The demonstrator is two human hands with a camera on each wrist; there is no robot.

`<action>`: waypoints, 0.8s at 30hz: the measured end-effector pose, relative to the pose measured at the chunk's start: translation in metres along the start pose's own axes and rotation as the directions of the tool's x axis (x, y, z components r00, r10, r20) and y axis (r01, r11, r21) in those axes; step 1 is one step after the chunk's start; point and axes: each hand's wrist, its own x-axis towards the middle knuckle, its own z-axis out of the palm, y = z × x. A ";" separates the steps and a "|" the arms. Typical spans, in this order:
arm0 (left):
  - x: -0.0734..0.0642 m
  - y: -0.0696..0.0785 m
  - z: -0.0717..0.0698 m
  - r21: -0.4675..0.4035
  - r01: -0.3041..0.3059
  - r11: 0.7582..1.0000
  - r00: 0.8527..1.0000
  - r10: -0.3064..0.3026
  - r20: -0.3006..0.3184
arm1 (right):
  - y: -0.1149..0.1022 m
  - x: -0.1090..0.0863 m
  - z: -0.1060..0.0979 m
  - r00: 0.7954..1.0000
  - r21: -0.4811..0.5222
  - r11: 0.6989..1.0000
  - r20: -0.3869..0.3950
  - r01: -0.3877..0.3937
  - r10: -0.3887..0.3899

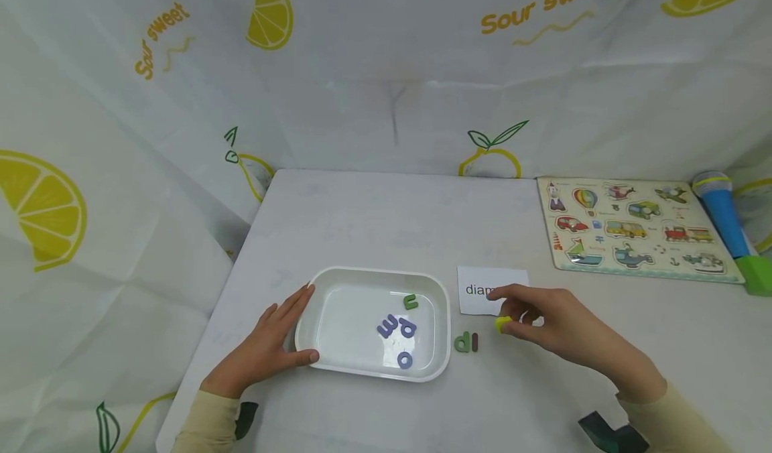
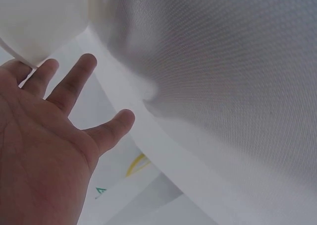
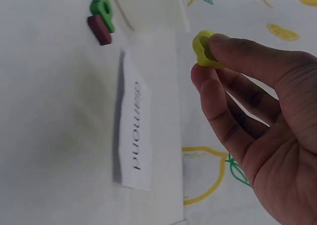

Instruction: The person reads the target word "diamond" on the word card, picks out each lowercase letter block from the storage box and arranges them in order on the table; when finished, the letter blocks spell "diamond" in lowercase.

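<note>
A white tray (image 1: 356, 371) holds a green letter (image 1: 411, 302) and several purple letters, among them an "o" (image 1: 405, 360) and an "m" (image 1: 387, 326). My left hand (image 1: 268, 346) lies along the tray's left rim, fingers extended and thumb at the near corner. Between thumb and fingers, my right hand (image 1: 557, 326) pinches a yellow letter (image 3: 209, 49), its exact shape partly covered. It is held just off the near edge of a white card (image 1: 476, 282), whose printing reads "diamond" in the right wrist view. Left of that hand lie a green "d" (image 1: 462, 342) and a dark brown bar-shaped letter (image 1: 474, 342), side by side.
A wooden vehicle puzzle board (image 1: 639, 228) lies at the table's back right. Beside it is a blue toy microphone (image 1: 724, 218) with a green block-like end (image 1: 754, 275). A lemon-printed white cloth (image 1: 374, 91) hangs behind the white table (image 1: 362, 218).
</note>
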 end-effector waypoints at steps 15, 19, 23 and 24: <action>0.001 -0.001 0.001 0.006 -0.001 1.000 1.000 0.001 0.004 | 0.029 -0.017 0.057 0.993 -0.045 0.992 0.008 -0.119 0.119; 0.001 -0.001 0.000 0.016 -0.007 1.000 1.000 0.007 0.003 | 0.029 -0.017 0.060 0.994 -0.075 0.991 -0.024 -0.109 0.107; 0.001 0.000 0.000 0.010 -0.005 1.000 1.000 0.005 0.005 | 0.030 -0.017 0.059 0.999 -0.069 0.997 -0.034 -0.038 0.036; 0.001 0.000 0.000 0.008 -0.004 1.000 1.000 0.004 0.005 | 0.030 -0.017 0.059 0.999 -0.066 0.997 -0.021 -0.029 0.028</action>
